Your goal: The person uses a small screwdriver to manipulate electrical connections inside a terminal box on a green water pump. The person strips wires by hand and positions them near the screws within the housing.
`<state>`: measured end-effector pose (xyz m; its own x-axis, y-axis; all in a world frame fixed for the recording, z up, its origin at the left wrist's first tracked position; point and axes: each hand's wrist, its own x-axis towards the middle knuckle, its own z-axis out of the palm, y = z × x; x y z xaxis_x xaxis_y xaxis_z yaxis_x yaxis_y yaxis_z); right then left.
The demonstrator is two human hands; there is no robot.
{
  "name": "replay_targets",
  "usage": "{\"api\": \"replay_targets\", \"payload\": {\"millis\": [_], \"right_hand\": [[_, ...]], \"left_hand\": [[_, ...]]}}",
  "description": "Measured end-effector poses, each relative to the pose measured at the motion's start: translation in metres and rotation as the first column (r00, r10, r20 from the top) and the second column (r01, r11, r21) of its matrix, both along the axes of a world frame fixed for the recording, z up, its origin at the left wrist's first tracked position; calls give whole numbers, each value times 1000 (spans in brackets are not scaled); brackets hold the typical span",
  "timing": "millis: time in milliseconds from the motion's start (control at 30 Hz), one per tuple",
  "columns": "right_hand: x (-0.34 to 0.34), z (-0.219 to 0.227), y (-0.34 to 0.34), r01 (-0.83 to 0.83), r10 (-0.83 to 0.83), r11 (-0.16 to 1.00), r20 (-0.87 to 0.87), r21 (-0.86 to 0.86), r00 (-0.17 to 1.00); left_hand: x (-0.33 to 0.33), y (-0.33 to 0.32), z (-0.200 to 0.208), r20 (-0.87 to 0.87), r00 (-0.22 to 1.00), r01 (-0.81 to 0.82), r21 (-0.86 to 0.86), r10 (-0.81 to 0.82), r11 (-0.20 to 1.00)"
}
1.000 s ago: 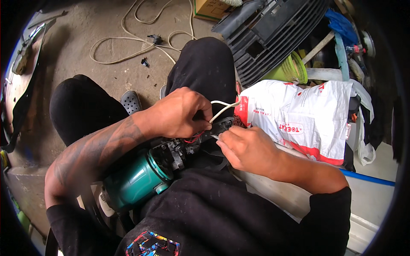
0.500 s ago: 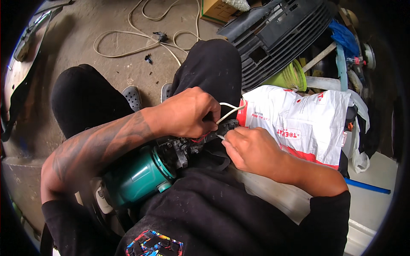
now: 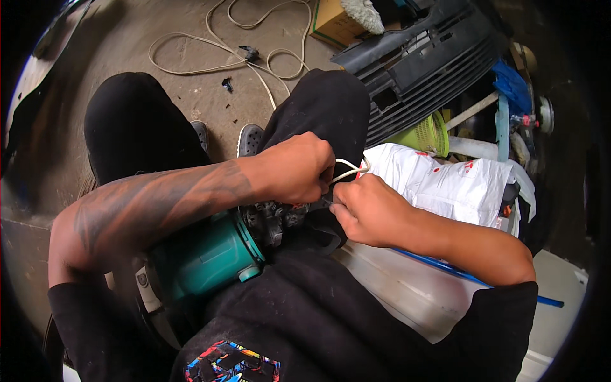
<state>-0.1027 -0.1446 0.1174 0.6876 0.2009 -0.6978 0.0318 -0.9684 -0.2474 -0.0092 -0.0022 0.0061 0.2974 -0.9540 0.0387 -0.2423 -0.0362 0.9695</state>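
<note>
The teal power tool (image 3: 207, 254) lies across the person's lap, its green motor housing toward the person's left and its opened black switch end (image 3: 275, 219) pointing toward the right knee. The left hand (image 3: 296, 169) comes over the top of that opened end — its grip is curled tight, fingers pressed down around the white cord (image 3: 349, 170) and the small wiring where they meet the tool. The right hand (image 3: 369, 210) sits just right of the tool's open end, touching the left, its grip pinched together on something small and thin at the wiring; what it is I cannot tell, the fingertips hide it. A short loop of the white cord pokes up between the two hands. Just beyond the tool, to its right, a white plastic bag (image 3: 445, 184) with red print rests against the person's leg. Farther right of the tool, up past the bag, stand a green slotted basket (image 3: 429, 135) and a black slatted grille (image 3: 433, 60). On the concrete floor (image 3: 172, 95) well above the tool, past the knees, a long pale cable (image 3: 210, 48) lies in loose loops beside a cardboard box (image 3: 334, 22) — and two grey clogs (image 3: 248, 139) peek out between the black-trousered legs.
</note>
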Motion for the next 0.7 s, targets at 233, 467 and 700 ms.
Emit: {"api": "replay_targets", "payload": {"millis": [233,467,700], "right_hand": [[8,-7,-1,329,-321,943,-111,55,940],[3,-15,-9,672,-627,738,-310,57,715],[-3,-8,-14,909,-798,416,-495,-41,343]], "left_hand": [[2,1,-3,-63,998,30,77,-25,997],[2,-1,-7,-31,999,-11,48,12,999],[5,1,-1,-62,998,30,76,-25,997]]}}
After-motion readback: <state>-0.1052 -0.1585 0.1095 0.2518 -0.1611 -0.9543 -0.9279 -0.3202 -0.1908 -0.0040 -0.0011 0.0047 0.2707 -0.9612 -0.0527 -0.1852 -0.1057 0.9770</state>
